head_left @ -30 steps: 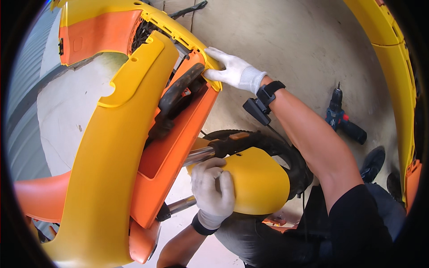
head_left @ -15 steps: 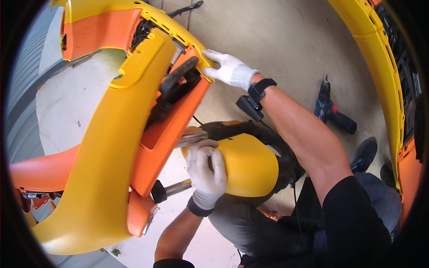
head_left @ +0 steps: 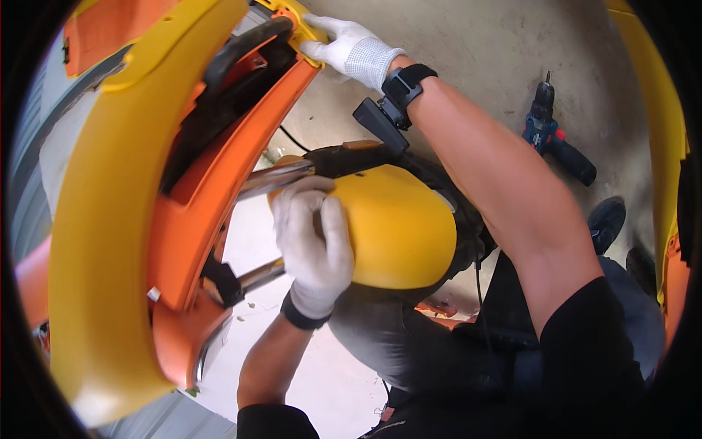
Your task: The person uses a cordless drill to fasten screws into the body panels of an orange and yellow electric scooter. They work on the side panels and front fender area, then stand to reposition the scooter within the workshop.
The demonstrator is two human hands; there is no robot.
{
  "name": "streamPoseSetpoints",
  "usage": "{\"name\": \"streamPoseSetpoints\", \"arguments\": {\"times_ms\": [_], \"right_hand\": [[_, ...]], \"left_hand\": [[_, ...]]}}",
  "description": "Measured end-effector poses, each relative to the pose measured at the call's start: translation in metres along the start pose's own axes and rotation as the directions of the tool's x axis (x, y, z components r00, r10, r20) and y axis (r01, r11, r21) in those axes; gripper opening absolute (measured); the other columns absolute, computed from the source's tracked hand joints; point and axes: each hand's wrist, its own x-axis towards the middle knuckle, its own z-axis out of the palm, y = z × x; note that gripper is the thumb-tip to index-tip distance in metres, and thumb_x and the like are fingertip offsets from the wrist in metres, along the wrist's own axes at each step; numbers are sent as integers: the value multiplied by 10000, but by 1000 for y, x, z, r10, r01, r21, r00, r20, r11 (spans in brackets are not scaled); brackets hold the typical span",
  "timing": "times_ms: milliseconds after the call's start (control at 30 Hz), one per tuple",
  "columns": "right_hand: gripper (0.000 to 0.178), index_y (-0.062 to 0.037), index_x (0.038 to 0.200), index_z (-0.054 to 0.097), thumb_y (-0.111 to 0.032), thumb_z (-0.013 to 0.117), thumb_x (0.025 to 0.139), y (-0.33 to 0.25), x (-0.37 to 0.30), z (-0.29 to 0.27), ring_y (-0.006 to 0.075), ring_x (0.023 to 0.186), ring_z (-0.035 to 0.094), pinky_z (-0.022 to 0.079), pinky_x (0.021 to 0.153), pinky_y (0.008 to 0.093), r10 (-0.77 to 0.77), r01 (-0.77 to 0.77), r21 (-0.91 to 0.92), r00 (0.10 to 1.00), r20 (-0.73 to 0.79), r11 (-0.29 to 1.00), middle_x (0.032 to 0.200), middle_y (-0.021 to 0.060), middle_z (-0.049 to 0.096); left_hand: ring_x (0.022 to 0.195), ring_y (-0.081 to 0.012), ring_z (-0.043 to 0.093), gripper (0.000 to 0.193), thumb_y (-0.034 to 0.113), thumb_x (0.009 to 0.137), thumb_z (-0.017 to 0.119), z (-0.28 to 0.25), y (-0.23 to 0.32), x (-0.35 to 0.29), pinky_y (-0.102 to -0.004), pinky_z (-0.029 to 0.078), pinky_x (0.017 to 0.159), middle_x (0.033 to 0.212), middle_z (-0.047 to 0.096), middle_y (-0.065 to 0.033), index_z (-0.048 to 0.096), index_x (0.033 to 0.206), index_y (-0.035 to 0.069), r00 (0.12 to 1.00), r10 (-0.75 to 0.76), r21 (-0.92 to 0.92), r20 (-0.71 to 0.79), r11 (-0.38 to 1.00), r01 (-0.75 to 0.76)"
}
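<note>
A scooter's front end fills the left and middle, with a long yellow body panel (head_left: 95, 241) and an orange inner panel (head_left: 205, 212). My right hand (head_left: 355, 51), in a white glove, grips the yellow trim edge (head_left: 296, 33) at the top of the orange panel, thumb and fingers on either side. Lower down, my gloved left hand (head_left: 311, 238) curls over the left end of a rounded yellow front fender (head_left: 402, 227); its fingertips are partly hidden. Two metal fork tubes (head_left: 270, 179) run from the fender toward the orange panel. Below the fender sits a black tire (head_left: 468, 212).
A cordless drill (head_left: 548, 135) lies on the concrete floor to the right. Another yellow panel (head_left: 654, 124) curves along the far right edge. A dark shoe (head_left: 607, 219) and a black cable (head_left: 482, 307) show near my right arm. A black strapped device (head_left: 395, 102) is on my right wrist.
The view has shifted, so most things sit higher in it. The yellow and orange panels have moved left, with my right hand still on the trim edge. My left hand stays on the fender.
</note>
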Motion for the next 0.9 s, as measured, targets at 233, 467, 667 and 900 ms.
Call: {"name": "streamPoseSetpoints", "arguments": {"times_ms": [233, 467, 667, 900], "right_hand": [[722, -135, 1565, 285, -396, 606, 974, -3, -11, 5, 222, 1055, 652, 612, 818, 355, 67, -74, 162, 997, 48, 984, 1291, 210, 601], [789, -30, 1572, 85, -247, 592, 1008, 4, -15, 3, 286, 1077, 664, 603, 911, 471, 8, -207, 653, 956, 294, 729, 1364, 200, 506], [839, 2, 1562, 123, -244, 658, 965, 3, -16, -3, 288, 1064, 666, 620, 899, 411, 98, -221, 574, 966, 237, 789, 1377, 214, 506], [835, -8, 1575, 82, -153, 640, 970, 11, -18, 2, 269, 950, 679, 632, 772, 404, 71, -187, 692, 979, 193, 697, 1327, 223, 546]], "left_hand": [[865, -306, 565, 32, -38, 868, 559, -5, 4, -2, -391, 460, 820, 976, 647, -175, 541, 860, -13, 1000, -1, 38, -15, 999, 2], [892, -308, 571, 12, -14, 881, 543, -4, 1, -3, -396, 461, 842, 998, 648, -175, 537, 871, -9, 1000, -14, 25, -15, 1000, 14], [902, -316, 567, 28, -10, 907, 504, 0, 5, -5, -408, 458, 854, 981, 636, -183, 520, 884, -13, 999, -46, 3, 3, 999, 46], [886, -291, 562, 45, -6, 919, 484, 0, 5, -3, -394, 453, 851, 984, 623, -193, 508, 883, -20, 999, -36, 20, 17, 999, 35]]}}
